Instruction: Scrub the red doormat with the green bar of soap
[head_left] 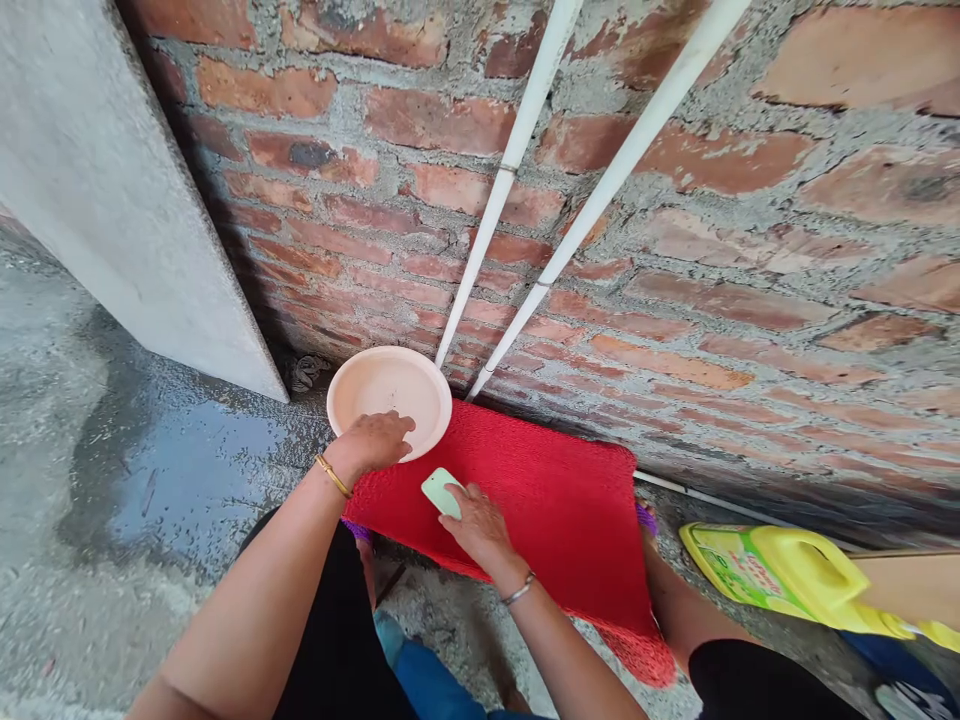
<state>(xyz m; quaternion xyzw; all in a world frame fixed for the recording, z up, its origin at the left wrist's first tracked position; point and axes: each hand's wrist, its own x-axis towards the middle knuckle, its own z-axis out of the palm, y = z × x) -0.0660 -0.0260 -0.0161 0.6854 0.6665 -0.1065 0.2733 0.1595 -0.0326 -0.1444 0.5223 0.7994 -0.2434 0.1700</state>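
My left hand [379, 440], with a gold bangle at the wrist, reaches over the near rim of a pale pink basin [349, 385]. Its fingers are stretched out and hold nothing visible. Under my right hand [476, 525] lies a red mat [555, 480] with a rough texture, spread flat with its near right corner drooping. That hand grips a pale green scrub brush [439, 490], a rounded block with a small hole; its underside is hidden. A little water seems to lie in the basin, which stands at the mat's far left corner.
A brick wall [450, 110] rises behind, with two white pipes [517, 150] running down it. A grey slab [142, 200] leans at left beside wet concrete floor [195, 480]. A yellow detergent bottle [780, 570] lies at right. My legs flank the mat.
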